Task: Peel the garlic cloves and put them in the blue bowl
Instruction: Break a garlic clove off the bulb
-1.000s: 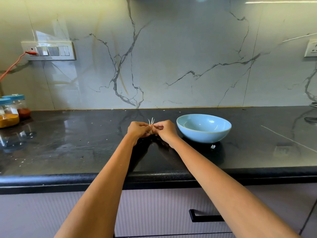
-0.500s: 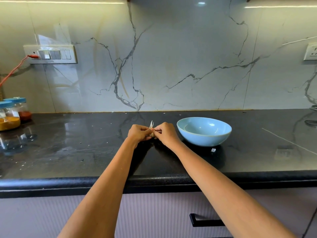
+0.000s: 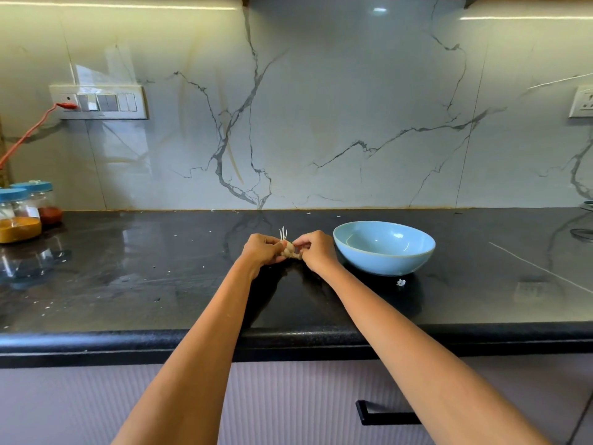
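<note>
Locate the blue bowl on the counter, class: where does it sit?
In the head view the blue bowl sits on the black counter, right of centre, just right of the right hand, with a white scrap before it.

The garlic (image 3: 290,249) is mostly hidden between both hands' curled fingers (image 3: 272,242); the wall socket (image 3: 582,101) is cut off at the right edge.

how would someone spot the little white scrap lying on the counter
Find the black counter and the blue bowl on it, right of the hands. The white scrap lies just in front of the bowl, bigger than the tiny flecks scattered further left.
</note>
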